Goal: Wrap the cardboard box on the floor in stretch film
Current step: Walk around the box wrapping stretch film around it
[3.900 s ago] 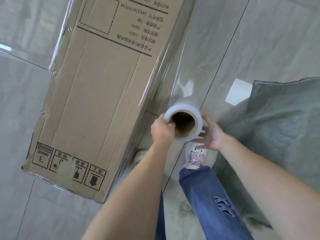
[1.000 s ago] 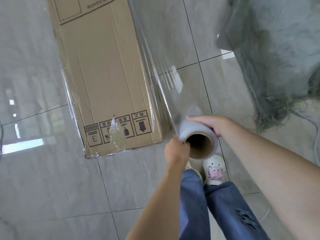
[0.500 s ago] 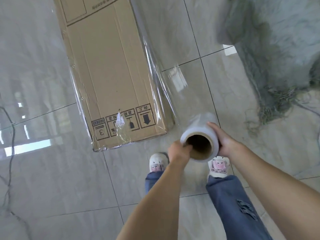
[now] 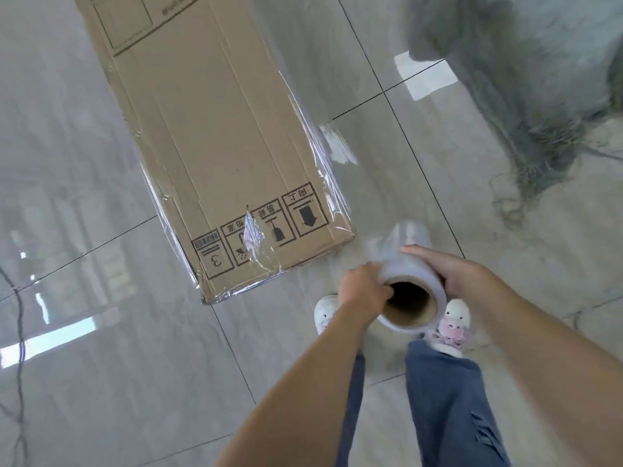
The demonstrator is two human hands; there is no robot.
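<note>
Both hands hold the film roll near the box: left hand hooked in the core, right hand cupping outside. The film looks clingy and thin; grip the stiff core.

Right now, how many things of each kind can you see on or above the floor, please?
Box: 1
Film roll: 1
Shoes: 2
Grey rug: 1
Cable: 1
Total: 6
</note>
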